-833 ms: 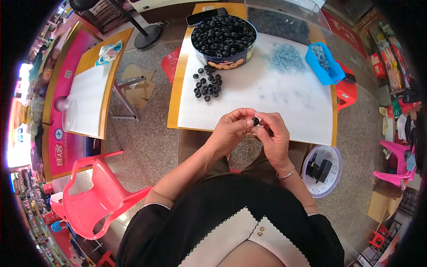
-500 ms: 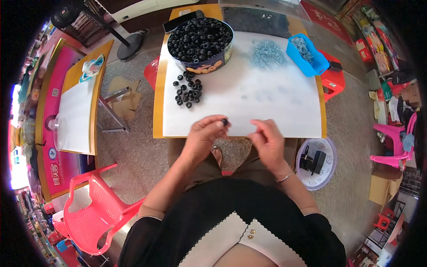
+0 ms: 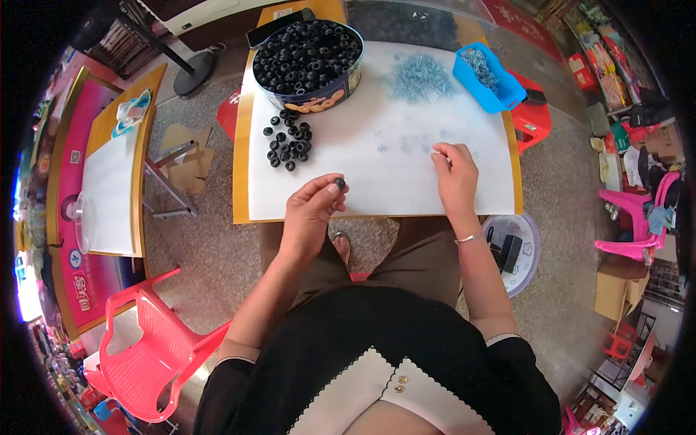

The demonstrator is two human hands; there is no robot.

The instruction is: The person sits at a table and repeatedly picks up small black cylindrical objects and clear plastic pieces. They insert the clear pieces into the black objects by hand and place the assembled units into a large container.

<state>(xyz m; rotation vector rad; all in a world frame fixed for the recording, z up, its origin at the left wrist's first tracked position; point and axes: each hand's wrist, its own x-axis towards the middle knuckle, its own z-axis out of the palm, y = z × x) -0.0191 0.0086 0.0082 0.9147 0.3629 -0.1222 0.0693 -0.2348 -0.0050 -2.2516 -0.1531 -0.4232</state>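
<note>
My left hand (image 3: 308, 214) pinches a small round black piece with a hole, like a large bead (image 3: 340, 184), above the table's near edge. My right hand (image 3: 458, 181) is over the right half of the white tabletop, thumb and fingertips drawn together beside a few scattered small clear pieces (image 3: 406, 143). Whether a clear piece is between those fingertips is too small to tell. A loose cluster of similar black beads (image 3: 290, 141) lies left of centre. Behind it a round tin (image 3: 319, 101) is heaped with more. A pile of clear bluish pieces (image 3: 422, 76) lies farther back.
A blue plastic tray (image 3: 507, 98) with clear pieces stands at the table's back right. A dark phone (image 3: 279, 27) lies behind the tin. On the floor are a red armchair (image 3: 156, 341) to the left and a pale tub (image 3: 533, 250) to the right.
My right hand has moved away from the left one, forward and right over the tabletop to the scattered clear pieces. The left hand still holds its black bead. The whole view has shifted slightly.
</note>
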